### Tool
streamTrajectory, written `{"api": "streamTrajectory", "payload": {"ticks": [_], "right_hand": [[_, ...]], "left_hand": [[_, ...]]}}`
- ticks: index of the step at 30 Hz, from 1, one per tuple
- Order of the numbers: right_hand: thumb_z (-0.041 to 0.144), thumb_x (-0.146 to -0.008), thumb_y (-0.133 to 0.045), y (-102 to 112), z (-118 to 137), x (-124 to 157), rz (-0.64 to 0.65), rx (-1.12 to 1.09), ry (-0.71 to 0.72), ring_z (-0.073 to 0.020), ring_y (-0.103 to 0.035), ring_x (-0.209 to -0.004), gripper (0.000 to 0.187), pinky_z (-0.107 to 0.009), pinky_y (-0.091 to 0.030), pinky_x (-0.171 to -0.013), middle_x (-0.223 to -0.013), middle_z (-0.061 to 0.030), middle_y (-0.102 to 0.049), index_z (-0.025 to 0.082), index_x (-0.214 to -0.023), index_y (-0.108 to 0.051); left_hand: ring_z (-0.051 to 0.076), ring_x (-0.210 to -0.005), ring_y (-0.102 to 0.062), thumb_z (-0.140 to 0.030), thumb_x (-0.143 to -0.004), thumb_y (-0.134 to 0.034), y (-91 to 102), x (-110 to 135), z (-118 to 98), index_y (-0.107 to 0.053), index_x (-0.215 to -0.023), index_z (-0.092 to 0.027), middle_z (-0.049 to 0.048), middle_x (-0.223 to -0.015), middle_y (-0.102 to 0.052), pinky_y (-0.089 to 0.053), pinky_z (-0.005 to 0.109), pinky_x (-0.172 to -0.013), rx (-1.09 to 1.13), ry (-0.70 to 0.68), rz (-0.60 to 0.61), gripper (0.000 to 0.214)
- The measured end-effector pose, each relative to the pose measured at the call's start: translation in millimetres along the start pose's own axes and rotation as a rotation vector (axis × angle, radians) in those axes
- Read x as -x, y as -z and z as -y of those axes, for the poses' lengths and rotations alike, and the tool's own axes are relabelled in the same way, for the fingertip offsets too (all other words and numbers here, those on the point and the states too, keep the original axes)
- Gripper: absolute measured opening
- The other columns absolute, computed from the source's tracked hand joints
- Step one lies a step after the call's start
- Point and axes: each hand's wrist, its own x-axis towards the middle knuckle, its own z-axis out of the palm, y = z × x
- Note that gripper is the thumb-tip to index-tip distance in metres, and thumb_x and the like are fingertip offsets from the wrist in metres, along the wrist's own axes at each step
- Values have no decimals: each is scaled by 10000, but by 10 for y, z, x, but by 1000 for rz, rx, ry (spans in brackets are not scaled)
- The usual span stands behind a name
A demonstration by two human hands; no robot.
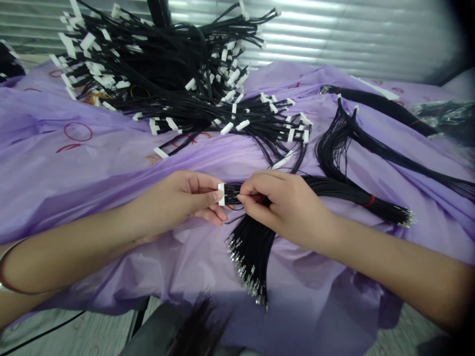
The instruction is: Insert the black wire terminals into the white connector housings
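Between the thumb and fingers of my left hand [189,198] is a white connector housing [221,194], with several black wires running out of it to the right. Close by, my right hand [282,198] pinches a thin black wire [233,194] near the housing; the wire's tip is too small to make out. Under my right hand a bundle of loose black wires [256,252] fans toward me, with silvery terminals on its ends. Another bundle [334,190], tied with a red band, stretches off to the right.
A large heap of black cables with white connectors [166,64] lies at the back left on the purple cloth [122,173]. More wire bundles [386,109] lie at the right beside a clear plastic bag [445,116]. Red rubber bands [78,132] are scattered at left. Blinds stand behind.
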Motion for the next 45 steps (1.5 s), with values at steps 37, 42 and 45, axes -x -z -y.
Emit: {"api": "streamTrajectory", "payload": {"ticks": [37,42,45], "right_hand": [[100,-855,-536,212,64,-19,182,-154,-67,-73,-510,-640,71,-181,-376,-592,-732,21,-582,135,-842,-596],[143,-831,-569,189,65,-29,86,-198,-258,-50,-421,-506,142,-169,-312,-464,-569,57,-492,149,-690,-573],[142,-826,-563,185,60,-35,86,-185,-303,-52,-410,-489,159,-175,-300,-447,-546,56,-488,149,-667,-572]], "left_hand": [[76,-577,-589,-134,-839,-504,24,-50,-19,-581,-798,-124,-9,-661,-616,-492,168,-600,-184,-161,-66,87],[80,-586,-606,-112,-841,-491,2,-31,-9,-575,-820,-130,-5,-655,-637,-477,162,-585,-126,-123,-27,88],[80,-590,-606,-102,-842,-481,-6,-31,-1,-573,-824,-131,1,-664,-645,-467,160,-580,-107,-110,-12,98]]}}
